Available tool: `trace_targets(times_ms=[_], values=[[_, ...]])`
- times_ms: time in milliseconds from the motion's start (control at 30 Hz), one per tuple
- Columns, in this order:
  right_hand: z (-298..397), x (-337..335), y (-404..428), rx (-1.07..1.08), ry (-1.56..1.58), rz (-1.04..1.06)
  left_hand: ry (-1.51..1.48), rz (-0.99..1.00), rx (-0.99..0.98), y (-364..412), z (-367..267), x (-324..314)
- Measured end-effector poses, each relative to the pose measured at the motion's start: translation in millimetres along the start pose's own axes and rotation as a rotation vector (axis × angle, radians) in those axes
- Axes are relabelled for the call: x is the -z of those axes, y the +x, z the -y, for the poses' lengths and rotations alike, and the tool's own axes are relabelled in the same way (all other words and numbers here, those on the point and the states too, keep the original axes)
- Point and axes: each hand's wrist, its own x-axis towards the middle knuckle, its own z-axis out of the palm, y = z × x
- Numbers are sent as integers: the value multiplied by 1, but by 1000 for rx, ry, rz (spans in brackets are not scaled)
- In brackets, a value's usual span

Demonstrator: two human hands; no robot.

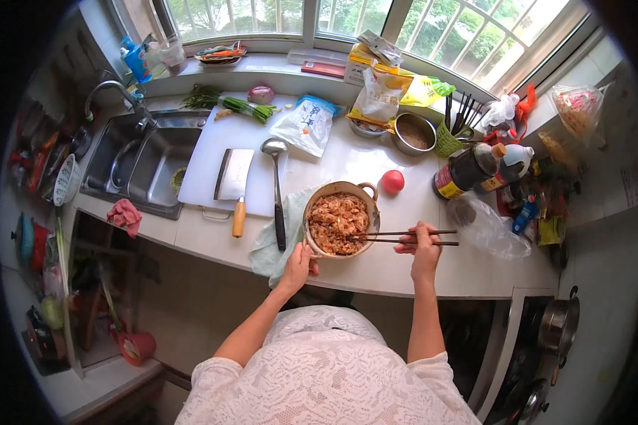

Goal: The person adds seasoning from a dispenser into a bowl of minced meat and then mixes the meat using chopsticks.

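Observation:
A two-handled round bowl (377,215) filled with reddish minced meat (337,218) stands near the counter's front edge. My left hand (297,266) grips its near-left side at the rim. In my right hand (424,249), right of the bowl, is a pair of dark chopsticks (391,237), their tips in the mince. A pale green cloth (268,261) lies left of the bowl, partly hidden by it. On that cloth rests the black handle of a steel ladle (276,175). A red tomato (392,181) sits just behind the bowl, to the right.
On a white cutting board (204,159) lie a cleaver (235,178), green stalks (250,108) and a purple onion (260,95). A double sink (159,159) is at left. Behind stand a steel pot (414,134) and food bags (380,95); bottles (465,170) and a plastic bag (489,226) are at right.

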Motion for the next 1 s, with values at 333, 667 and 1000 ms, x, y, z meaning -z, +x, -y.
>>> trace_targets(times_ms=[333, 667, 1000], values=[[-52, -17, 19, -79, 196, 103, 34, -13, 2, 2, -6, -3], [-46, 22, 24, -145, 130, -9, 97, 54, -15, 2, -3, 0], [-8, 12, 3, 35, -11, 240, 78, -31, -36, 0, -8, -2]])
